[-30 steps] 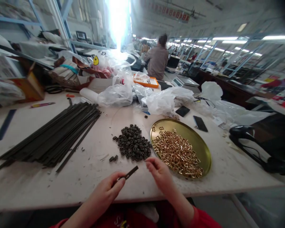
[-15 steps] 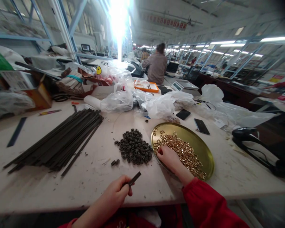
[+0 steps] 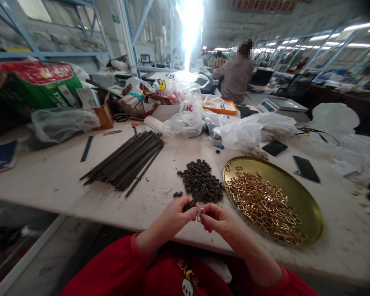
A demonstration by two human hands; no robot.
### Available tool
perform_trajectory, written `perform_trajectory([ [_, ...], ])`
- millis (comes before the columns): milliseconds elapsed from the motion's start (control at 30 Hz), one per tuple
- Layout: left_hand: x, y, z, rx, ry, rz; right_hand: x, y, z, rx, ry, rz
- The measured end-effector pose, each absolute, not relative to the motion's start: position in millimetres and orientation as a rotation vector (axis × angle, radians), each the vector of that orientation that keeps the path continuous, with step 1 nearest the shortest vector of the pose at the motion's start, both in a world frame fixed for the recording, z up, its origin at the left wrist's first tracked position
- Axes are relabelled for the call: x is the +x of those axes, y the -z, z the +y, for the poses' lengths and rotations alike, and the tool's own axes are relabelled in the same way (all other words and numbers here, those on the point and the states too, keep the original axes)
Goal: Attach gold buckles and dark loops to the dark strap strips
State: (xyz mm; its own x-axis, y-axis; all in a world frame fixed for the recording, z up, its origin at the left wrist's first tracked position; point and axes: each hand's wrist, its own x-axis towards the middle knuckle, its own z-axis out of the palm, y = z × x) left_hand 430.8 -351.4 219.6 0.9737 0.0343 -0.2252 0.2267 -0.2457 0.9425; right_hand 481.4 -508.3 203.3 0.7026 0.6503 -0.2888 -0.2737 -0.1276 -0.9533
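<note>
My left hand pinches a short dark strip that points up and to the right. My right hand pinches a small gold buckle right at the strip's end. Both hands meet over the near table edge, just in front of a pile of small dark loops. To their right a round gold tray holds several gold buckles. A bundle of long dark strips lies to the left on the white table.
Clear plastic bags and boxes crowd the table's far side. Two dark phones lie beyond the tray. A green and red carton stands far left. Another person works with their back turned at a far bench.
My right hand left the tray with a gold buckle and came back to meet the left hand. The view swung left, so the tray and piles now sit further right.
</note>
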Motion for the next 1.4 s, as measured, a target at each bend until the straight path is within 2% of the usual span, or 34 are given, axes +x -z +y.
perform_trajectory([
  [233,422.1,-214.9,-343.1,1.828,0.116,0.269,471.0,-198.2,-497.9,-1.367,-0.846,-0.225],
  [400,414.1,-218.2,-352.4,2.095,0.076,0.126,466.4,-185.4,-497.3,-1.174,-0.827,-0.018],
  [800,412.8,-203.9,-351.8,1.844,0.168,0.289,460.6,-188.7,-487.6,-1.359,-0.538,-0.034],
  [1400,416.6,-191.6,-354.4,1.762,0.211,0.373,454.7,-169.7,-483.2,-1.343,-0.536,-0.074],
])
